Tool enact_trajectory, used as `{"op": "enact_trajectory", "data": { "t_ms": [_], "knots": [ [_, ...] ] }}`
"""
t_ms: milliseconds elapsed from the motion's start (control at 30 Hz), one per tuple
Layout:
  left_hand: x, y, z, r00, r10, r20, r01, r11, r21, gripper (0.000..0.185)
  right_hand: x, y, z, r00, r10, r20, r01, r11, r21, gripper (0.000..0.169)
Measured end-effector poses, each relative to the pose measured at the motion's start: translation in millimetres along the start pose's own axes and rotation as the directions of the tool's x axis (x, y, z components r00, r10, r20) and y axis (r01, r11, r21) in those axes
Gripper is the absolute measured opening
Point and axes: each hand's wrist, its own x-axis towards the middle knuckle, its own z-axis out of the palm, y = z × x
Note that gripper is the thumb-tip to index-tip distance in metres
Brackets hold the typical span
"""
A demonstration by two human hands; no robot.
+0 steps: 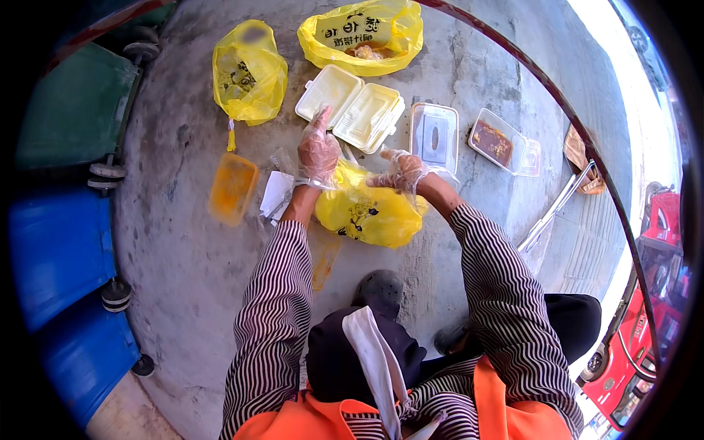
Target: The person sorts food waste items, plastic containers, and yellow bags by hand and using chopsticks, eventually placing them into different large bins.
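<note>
My left hand (319,151), in a clear plastic glove, reaches over the near edge of an opened pale clamshell food box (367,115). One finger points at the box; the others are curled, and their grip is hidden. A similar glove covers my right hand (406,169), its thumb and forefinger apart above a crumpled yellow plastic bag (374,214). That bag lies on the concrete between my forearms. Beside my right hand is a clear rectangular plastic container (434,135). White paper (276,192) lies left of the bag, next to my left wrist.
Yellow bags (250,77) (360,38) stand beyond, the right one holding food waste. An orange-stained tub (234,187) lies left, a container with brown residue (492,143) right. Metal tongs (555,206) lie farther right. Blue (60,247) and green wheeled bins (77,104) line the left.
</note>
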Motion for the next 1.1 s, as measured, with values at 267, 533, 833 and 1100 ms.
{"op": "enact_trajectory", "data": {
  "t_ms": [267,533,833,1100],
  "knots": [
    [-82.9,22.4,-75.9,0.994,0.071,0.085,-0.049,0.971,-0.234,0.048,-120.9,-34.7,-6.2,0.863,-0.491,0.121,0.502,0.804,-0.318,0.016],
    [-92.8,55.6,-89.5,0.588,-0.226,0.776,0.002,0.960,0.279,0.036,-139.6,7.6,4.7,0.683,-0.727,0.072,0.688,0.607,-0.397,0.020],
    [-106.7,38.6,-65.8,0.612,-0.624,0.486,0.772,0.339,-0.537,0.027,-154.8,63.0,18.0,0.764,-0.516,0.386,0.635,0.495,-0.593,0.016],
    [-126.1,47.6,-65.1,0.580,-0.605,0.545,0.765,0.174,-0.621,0.026,-156.7,7.0,-19.9,0.877,-0.437,0.199,0.480,0.786,-0.389,0.026]
  ]
}}
